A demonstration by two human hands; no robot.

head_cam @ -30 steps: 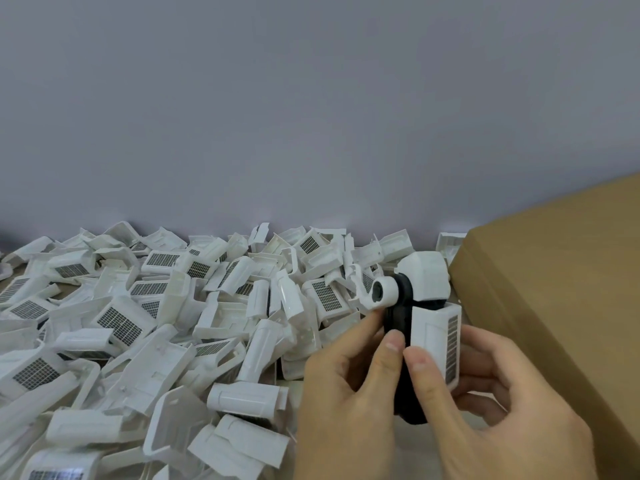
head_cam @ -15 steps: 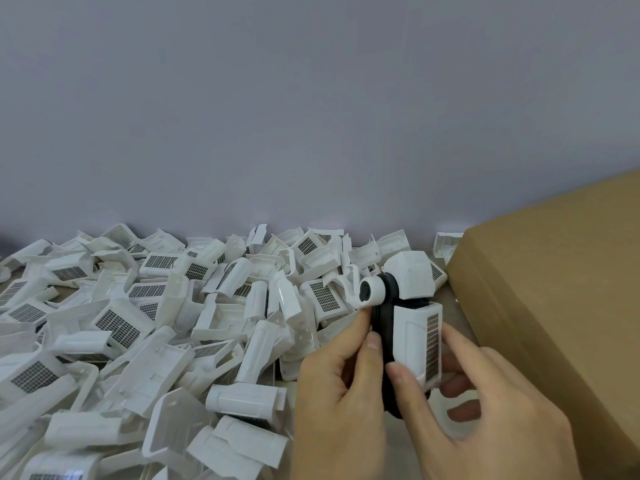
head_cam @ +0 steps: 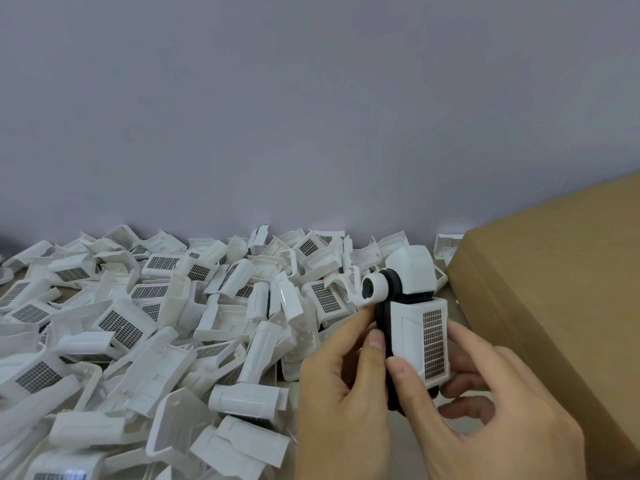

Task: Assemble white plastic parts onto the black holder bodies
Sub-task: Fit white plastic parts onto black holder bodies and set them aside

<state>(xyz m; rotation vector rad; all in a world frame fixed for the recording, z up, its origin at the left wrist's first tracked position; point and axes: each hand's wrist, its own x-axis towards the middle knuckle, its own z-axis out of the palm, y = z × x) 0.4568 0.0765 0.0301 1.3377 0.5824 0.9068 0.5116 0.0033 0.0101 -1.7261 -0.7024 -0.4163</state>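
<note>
I hold one black holder body (head_cam: 383,323) upright between both hands, right of centre. A white plastic part with a dark grid panel (head_cam: 420,337) sits on its right side, a white cap (head_cam: 414,270) on its top, and a white ring (head_cam: 372,289) at its upper left. My left hand (head_cam: 341,393) grips the black body from the left, with the thumb along its edge and the index finger up near the ring. My right hand (head_cam: 485,407) grips the white grid part, thumb on its front and fingers behind it.
A large heap of loose white plastic parts (head_cam: 145,327) covers the table to the left and behind my hands. A brown cardboard box (head_cam: 561,292) stands close on the right. A plain grey wall rises behind.
The assembly has shifted slightly left and back. My right fingers spread open behind the white grid part half a second ago and now curl round it again.
</note>
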